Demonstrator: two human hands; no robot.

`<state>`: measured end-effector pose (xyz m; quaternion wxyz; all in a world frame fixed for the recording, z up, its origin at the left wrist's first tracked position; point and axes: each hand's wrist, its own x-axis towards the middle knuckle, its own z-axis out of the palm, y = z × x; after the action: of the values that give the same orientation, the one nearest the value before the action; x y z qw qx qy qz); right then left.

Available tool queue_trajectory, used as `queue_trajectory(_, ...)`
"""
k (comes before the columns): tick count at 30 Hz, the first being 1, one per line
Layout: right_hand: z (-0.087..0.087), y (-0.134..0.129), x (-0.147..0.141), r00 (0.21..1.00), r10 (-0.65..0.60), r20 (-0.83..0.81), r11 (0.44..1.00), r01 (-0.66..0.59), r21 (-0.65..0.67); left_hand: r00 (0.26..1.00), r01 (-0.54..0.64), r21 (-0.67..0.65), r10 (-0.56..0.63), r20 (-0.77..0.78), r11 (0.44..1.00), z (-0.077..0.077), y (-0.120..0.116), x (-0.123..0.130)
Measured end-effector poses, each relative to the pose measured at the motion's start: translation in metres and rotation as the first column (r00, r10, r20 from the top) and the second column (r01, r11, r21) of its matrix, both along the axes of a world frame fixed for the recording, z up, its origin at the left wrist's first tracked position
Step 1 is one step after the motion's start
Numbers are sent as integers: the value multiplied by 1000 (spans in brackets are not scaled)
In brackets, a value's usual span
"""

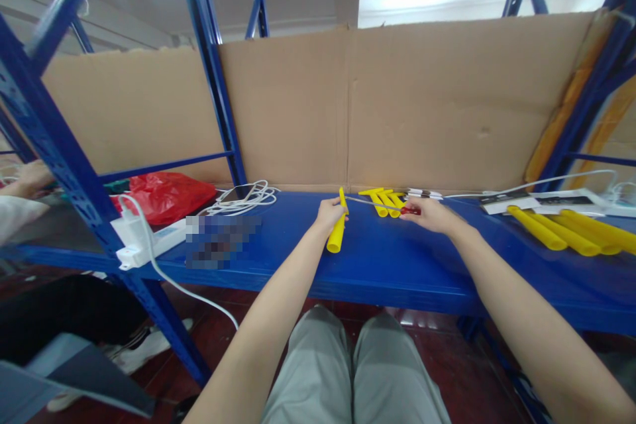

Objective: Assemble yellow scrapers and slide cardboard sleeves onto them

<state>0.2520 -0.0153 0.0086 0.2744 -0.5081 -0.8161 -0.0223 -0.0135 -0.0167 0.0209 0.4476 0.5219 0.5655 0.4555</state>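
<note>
My left hand [330,213] is closed around a yellow T-shaped piece [336,236], whose tube points down toward me over the blue table [283,258]. In my right hand [428,214] is the red handle of a screwdriver [410,211]. Its thin metal shaft runs left to the upper part of the yellow piece; whether the tip touches it or sits inside cannot be made out. Just behind, between my hands, several more yellow T-shaped pieces [381,204] lie on the table.
More yellow tubes [546,233] lie at the right. At the left are a red plastic bag [166,197], a white power strip [163,238] and coiled white cable [256,197]. Cardboard [422,106] stands behind. Another person's hand [34,175] is at the far left.
</note>
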Motion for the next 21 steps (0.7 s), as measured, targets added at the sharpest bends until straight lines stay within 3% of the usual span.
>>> queue_trajectory(6,1,-3,-4,998,56,-12,998,-56,-37,1000,-12,6,12,3,1000,-1,1,0)
queue_trajectory(12,-1,2,-2,997,8,-76,999,-10,-33,998,-1,11,1,-62,1000,-2,2,0)
queue_trajectory(21,2,-4,-3,1000,28,-2,999,-28,-21,949,-15,130,55,-310,991,-18,24,-5)
